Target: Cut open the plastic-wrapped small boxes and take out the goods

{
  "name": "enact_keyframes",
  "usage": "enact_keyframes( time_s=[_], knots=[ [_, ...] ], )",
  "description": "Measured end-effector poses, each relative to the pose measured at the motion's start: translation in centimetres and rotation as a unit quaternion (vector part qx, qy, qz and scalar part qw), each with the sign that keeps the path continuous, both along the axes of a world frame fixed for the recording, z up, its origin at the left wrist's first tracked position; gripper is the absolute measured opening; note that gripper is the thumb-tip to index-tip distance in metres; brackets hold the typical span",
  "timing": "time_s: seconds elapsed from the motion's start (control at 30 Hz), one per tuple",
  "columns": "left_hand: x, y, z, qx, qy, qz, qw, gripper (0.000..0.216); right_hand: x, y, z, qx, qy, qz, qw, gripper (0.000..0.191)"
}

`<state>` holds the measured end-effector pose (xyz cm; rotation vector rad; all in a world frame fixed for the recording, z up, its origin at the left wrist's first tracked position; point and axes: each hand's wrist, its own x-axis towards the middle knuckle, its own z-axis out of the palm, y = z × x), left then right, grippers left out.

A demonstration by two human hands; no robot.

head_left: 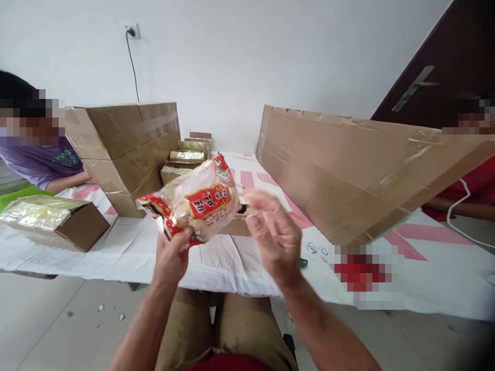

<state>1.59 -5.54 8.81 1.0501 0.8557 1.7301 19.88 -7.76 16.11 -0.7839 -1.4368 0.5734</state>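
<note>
My left hand [172,252] grips a clear and red bag of rice crackers [209,201] by its lower left part, thumb on the front. The bag is held tilted above the table, its printed red label facing me. Just right of the bag is my right hand [276,232], fingers half curled and apart from the thumb, somewhat blurred; I see nothing held in it. Behind the bag and the right hand, a small cardboard box [236,226] is partly hidden on the table.
Stacked cardboard boxes [133,149] stand left, and a large cardboard panel [348,170] leans at right. Smaller boxes [187,157] sit behind the bag; another box [73,224] lies at left. Small packets [317,250] and a green object [303,263] are at right. People sit on both sides.
</note>
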Motion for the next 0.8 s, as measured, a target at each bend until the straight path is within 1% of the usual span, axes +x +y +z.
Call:
enact_keyframes(
  time_s=[0.03, 0.07, 0.1, 0.13, 0.17, 0.2, 0.23, 0.27, 0.33, 0.4, 0.5, 0.6, 0.7, 0.77, 0.8],
  knots=[
    [-1.0, 0.0, 1.1, -0.008, -0.019, -0.032, 0.999, 0.057, 1.2, 0.6, 0.6, 0.022, -0.018, -0.049, 0.998, 0.054],
    [-1.9, 0.0, 2.2, -0.014, -0.026, -0.061, 0.998, 0.054, 2.3, 1.4, 1.2, 0.011, -0.026, -0.059, 0.998, 0.07],
    [-2.6, 0.0, 3.2, -0.019, -0.024, -0.086, 0.996, 0.052, 3.2, 2.2, 1.7, -0.025, -0.028, -0.029, 0.999, 0.081],
    [-3.1, 0.1, 4.2, -0.021, -0.018, -0.111, 0.993, 0.052, 3.7, 3.0, 2.2, -0.071, -0.022, 0.024, 0.997, 0.087],
    [-3.6, 0.4, 5.1, -0.02, -0.01, -0.135, 0.991, 0.052, 3.9, 3.6, 2.6, -0.112, -0.01, 0.082, 0.99, 0.085],
    [-3.9, 0.9, 6.0, -0.015, -0.001, -0.155, 0.988, 0.053, 3.9, 4.1, 3.1, -0.138, 0.005, 0.126, 0.982, 0.08],
    [-4.2, 1.5, 6.9, -0.009, 0.008, -0.166, 0.986, 0.056, 3.6, 4.5, 3.6, -0.144, 0.022, 0.147, 0.978, 0.072],
    [-4.6, 2.2, 7.8, -0.002, 0.018, -0.169, 0.985, 0.06, 3.3, 4.9, 4.1, -0.132, 0.038, 0.145, 0.98, 0.066],
    [-5.2, 3.6, 9.6, 0.017, 0.045, -0.149, 0.988, 0.069, 2.7, 5.5, 5.4, -0.086, 0.055, 0.112, 0.988, 0.058],
    [-5.4, 4.8, 11.5, 0.05, 0.069, -0.115, 0.99, 0.073, 2.4, 6.3, 6.8, -0.054, 0.05, 0.095, 0.993, 0.057],
    [-5.1, 5.7, 14.1, 0.11, 0.09, -0.084, 0.986, 0.069, 2.5, 7.6, 8.8, -0.032, 0.039, 0.11, 0.993, 0.061],
    [-4.5, 6.0, 16.2, 0.154, 0.085, -0.07, 0.982, 0.064, 2.6, 8.5, 10.4, 0.0, 0.033, 0.126, 0.992, 0.061],
    [-5.1, 6.4, 17.8, 0.175, 0.081, -0.067, 0.979, 0.056, 2.4, 8.9, 11.3, 0.038, 0.014, 0.124, 0.991, 0.06],
    [-6.3, 6.7, 18.1, 0.182, 0.094, -0.057, 0.977, 0.051, 1.9, 9.0, 11.6, 0.066, -0.007, 0.122, 0.99, 0.061],
    [-7.1, 6.9, 18.0, 0.19, 0.104, -0.045, 0.975, 0.049, 1.5, 9.2, 11.6, 0.079, -0.022, 0.123, 0.989, 0.06]
  ],
)
